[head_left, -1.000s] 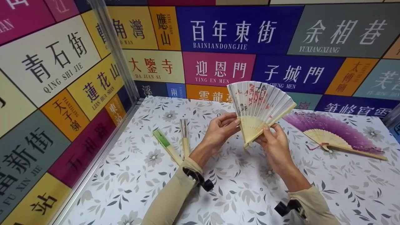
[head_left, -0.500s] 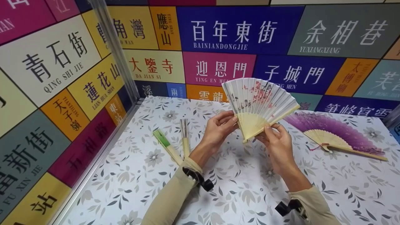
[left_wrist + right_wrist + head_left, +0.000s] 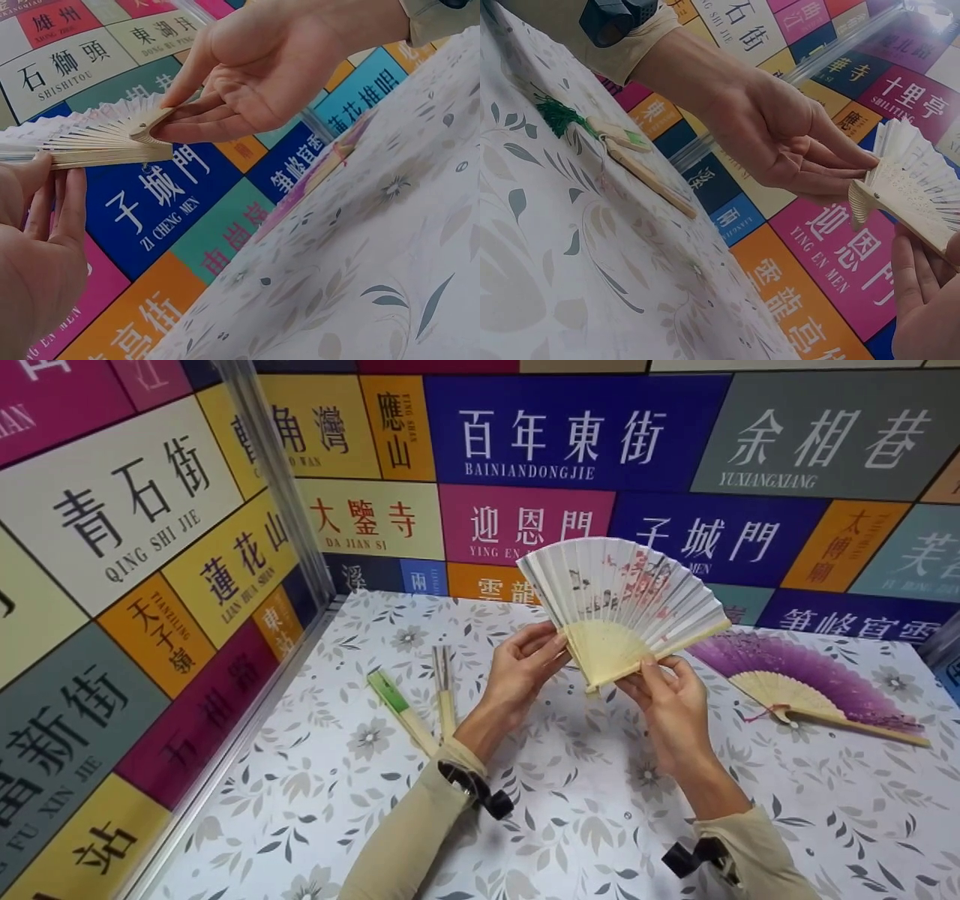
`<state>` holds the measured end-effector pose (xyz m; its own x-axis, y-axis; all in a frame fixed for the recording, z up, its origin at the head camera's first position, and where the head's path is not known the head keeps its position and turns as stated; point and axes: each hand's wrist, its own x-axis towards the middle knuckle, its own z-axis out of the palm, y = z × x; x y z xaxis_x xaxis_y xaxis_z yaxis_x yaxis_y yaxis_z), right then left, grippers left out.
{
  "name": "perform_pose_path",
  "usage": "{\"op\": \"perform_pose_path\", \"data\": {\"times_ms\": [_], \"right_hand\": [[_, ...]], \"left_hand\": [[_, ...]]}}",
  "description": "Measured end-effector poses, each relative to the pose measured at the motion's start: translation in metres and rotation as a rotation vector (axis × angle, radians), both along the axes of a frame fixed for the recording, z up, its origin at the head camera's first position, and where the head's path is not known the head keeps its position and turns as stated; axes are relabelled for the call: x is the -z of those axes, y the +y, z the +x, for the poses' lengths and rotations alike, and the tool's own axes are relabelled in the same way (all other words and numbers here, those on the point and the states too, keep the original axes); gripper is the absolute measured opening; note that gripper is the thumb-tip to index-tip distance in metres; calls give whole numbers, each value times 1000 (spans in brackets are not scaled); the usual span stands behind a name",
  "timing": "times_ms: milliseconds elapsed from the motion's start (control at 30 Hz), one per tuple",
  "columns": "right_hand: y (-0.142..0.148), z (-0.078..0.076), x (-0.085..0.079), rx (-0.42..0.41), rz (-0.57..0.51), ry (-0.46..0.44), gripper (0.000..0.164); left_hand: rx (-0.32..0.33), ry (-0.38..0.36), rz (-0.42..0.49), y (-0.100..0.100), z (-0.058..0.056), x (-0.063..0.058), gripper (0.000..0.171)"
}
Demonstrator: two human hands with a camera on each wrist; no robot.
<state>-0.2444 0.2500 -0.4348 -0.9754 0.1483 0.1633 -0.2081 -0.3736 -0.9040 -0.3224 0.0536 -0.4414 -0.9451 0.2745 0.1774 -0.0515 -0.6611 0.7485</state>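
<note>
Between my two hands, above the table, a white folding fan (image 3: 626, 592) with red blossom print and pale bamboo ribs is spread partway. My left hand (image 3: 521, 675) pinches its left guard stick between thumb and fingers. On the opposite guard stick, my right hand (image 3: 671, 709) has its thumb in front and fingers behind. The pivot end points down between the hands. In the left wrist view the fan's ribs (image 3: 90, 139) show nearly edge-on. The right wrist view has the fan's pleated leaf (image 3: 919, 161) at its right side.
To the right a purple folding fan (image 3: 855, 679) lies spread on the flower-patterned table (image 3: 570, 825). Two closed folding fans, a green one (image 3: 394, 697) and a grey one (image 3: 442, 682), lie left; a green tassel (image 3: 559, 116) shows there. Sign-printed walls (image 3: 574, 431) stand behind and left.
The white fan has spread wider, its left edge moving left and its right edge moving right. My hands have moved slightly apart, and the pivot end has risen a little.
</note>
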Motion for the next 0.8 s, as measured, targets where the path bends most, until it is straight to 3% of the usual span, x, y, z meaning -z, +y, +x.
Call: {"op": "perform_pose_path", "data": {"times_ms": [400,800], "right_hand": [[3,-3,0,81,-49,-39,42],[5,-1,0,58,-42,-20,43]], "left_hand": [[-86,-54,73,-1,-2,-1,29],[-140,-58,86,-2,-5,-2,29]]}}
